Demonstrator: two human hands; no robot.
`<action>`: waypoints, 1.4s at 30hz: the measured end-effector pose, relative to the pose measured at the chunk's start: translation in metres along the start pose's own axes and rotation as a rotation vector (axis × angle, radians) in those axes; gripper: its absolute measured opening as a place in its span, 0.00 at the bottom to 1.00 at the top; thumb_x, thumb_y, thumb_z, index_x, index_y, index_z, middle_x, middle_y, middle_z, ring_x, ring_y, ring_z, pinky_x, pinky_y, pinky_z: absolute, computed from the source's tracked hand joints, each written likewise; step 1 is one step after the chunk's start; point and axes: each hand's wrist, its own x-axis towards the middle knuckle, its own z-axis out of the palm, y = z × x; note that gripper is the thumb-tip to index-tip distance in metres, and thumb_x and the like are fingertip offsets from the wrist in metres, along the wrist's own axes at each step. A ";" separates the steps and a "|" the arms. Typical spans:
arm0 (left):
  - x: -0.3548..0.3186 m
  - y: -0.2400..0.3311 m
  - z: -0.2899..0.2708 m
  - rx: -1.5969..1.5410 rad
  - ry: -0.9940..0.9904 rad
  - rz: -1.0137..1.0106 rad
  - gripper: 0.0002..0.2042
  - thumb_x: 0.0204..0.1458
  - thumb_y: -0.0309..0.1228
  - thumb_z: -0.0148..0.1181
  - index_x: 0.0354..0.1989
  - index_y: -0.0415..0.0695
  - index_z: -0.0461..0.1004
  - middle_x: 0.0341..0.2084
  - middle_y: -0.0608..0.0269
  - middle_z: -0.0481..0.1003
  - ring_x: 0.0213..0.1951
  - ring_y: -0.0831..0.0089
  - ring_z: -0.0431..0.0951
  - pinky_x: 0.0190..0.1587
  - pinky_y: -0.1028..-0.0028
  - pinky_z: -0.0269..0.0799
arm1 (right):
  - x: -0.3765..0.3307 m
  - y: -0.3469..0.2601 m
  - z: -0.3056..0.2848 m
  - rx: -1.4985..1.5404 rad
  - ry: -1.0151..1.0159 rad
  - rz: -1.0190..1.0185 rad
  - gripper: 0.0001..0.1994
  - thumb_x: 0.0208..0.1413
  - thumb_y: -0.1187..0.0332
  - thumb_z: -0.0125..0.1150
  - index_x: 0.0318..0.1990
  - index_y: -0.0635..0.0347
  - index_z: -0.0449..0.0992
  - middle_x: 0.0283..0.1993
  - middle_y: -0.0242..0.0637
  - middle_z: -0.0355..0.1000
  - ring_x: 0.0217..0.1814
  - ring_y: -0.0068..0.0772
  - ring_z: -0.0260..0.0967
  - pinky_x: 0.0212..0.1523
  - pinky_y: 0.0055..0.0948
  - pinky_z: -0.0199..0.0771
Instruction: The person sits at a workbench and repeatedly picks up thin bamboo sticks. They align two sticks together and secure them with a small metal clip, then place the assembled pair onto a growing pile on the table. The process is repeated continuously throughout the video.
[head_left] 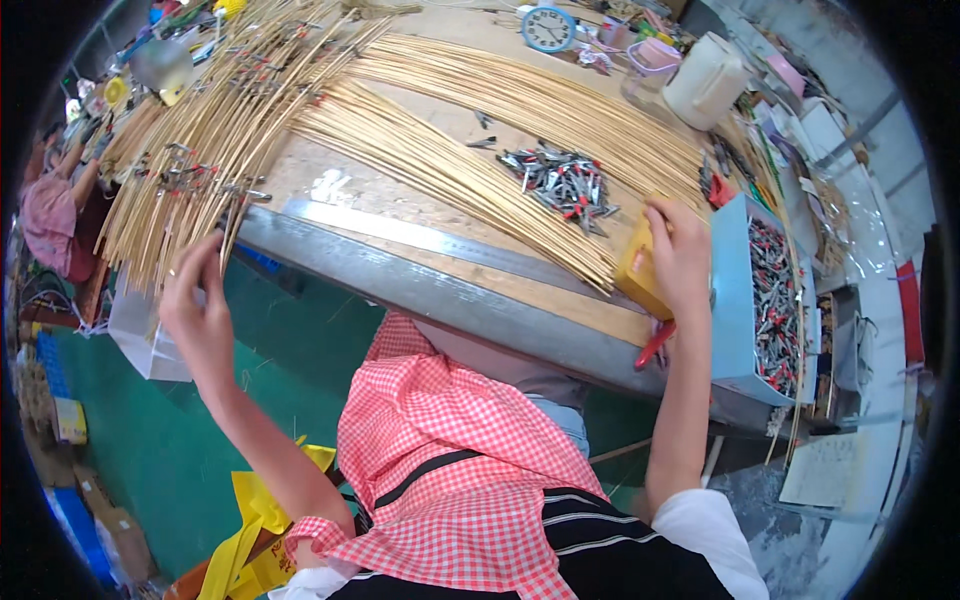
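My left hand (199, 296) is at the table's left front corner, its fingertips closed on the near end of a thin bamboo stick. That stick belongs to a bundle of clipped bamboo sticks (225, 130) spread over the left side and past the edge. My right hand (681, 257) grips a yellow block (641, 270) at the right front of the table, by the ends of a row of loose sticks (455, 175). A pile of small metal clips with red and black tips (565, 183) lies just beyond. Below the right hand is a red-handled tool (655, 345).
A light blue box (735, 300) full of clips stands at the right. A steel ruler (420, 240) lies along the front edge. Toward the back are a clock (548, 29) and a cream jug (706, 82). Another person (60, 215) sits at the far left.
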 end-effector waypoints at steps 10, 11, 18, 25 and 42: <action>-0.042 0.065 0.021 -0.235 -0.277 0.088 0.11 0.46 0.16 0.56 0.38 0.40 0.76 0.33 0.59 0.76 0.38 0.61 0.75 0.48 0.65 0.67 | 0.110 0.103 0.052 -0.444 -0.606 -0.029 0.11 0.46 0.64 0.62 0.30 0.64 0.77 0.36 0.53 0.74 0.40 0.53 0.71 0.41 0.45 0.70; -0.045 0.066 0.026 -0.259 -0.292 0.107 0.11 0.46 0.16 0.56 0.38 0.41 0.76 0.33 0.59 0.76 0.38 0.61 0.75 0.50 0.64 0.67 | 0.113 0.100 0.053 -0.429 -0.679 0.000 0.11 0.46 0.64 0.63 0.31 0.64 0.77 0.36 0.52 0.74 0.40 0.53 0.71 0.41 0.44 0.71; -0.054 0.073 0.040 -0.320 -0.364 0.139 0.09 0.47 0.18 0.56 0.37 0.42 0.76 0.32 0.60 0.76 0.37 0.63 0.76 0.54 0.59 0.64 | 0.100 0.132 0.070 -0.483 -0.506 -0.132 0.09 0.44 0.68 0.60 0.31 0.64 0.74 0.33 0.51 0.72 0.39 0.52 0.69 0.37 0.45 0.67; -0.057 0.068 0.041 -0.295 -0.379 0.144 0.10 0.46 0.17 0.56 0.37 0.41 0.75 0.32 0.61 0.76 0.37 0.62 0.76 0.53 0.59 0.64 | 0.110 0.121 0.064 -0.447 -0.170 -0.217 0.08 0.52 0.70 0.55 0.36 0.65 0.71 0.32 0.52 0.72 0.36 0.54 0.70 0.36 0.45 0.67; -0.063 0.065 0.049 -0.861 -0.329 -0.164 0.11 0.50 0.17 0.55 0.43 0.35 0.75 0.36 0.56 0.77 0.39 0.69 0.78 0.43 0.74 0.73 | -0.063 -0.053 -0.047 0.406 -0.019 0.292 0.04 0.58 0.74 0.55 0.31 0.63 0.72 0.24 0.26 0.66 0.19 0.11 0.56 0.19 0.14 0.53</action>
